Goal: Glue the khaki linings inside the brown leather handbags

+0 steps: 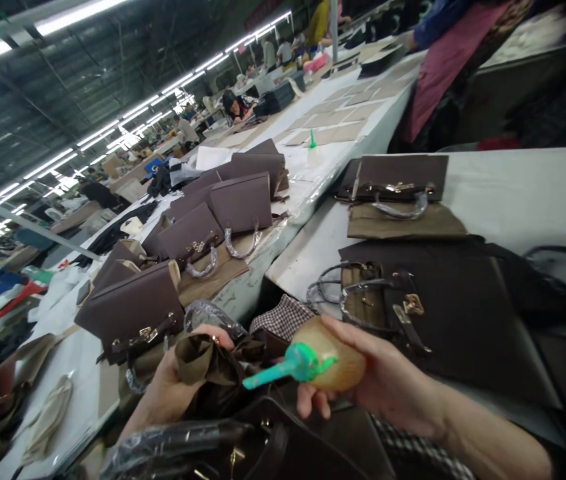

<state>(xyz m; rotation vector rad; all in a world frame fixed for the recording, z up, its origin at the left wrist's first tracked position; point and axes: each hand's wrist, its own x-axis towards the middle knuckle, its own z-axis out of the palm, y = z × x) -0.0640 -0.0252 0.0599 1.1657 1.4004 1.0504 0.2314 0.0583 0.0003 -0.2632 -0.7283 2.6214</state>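
Holding the yellow bottle (341,360) at five o'clock, the right hand (387,373) has its fingers curled round it; the green spout (285,367) points to nine o'clock, likely so its tip sits near the brown cloth (200,363); the left hand (165,393), at seven o'clock, has its fingers pinching that cloth, maybe to steady it; a dark bag (333,440) sits at six o'clock, its handle (177,441) wrapped, maybe against scratches; more bags (240,203) rest on the surface (307,181) at nine o'clock.
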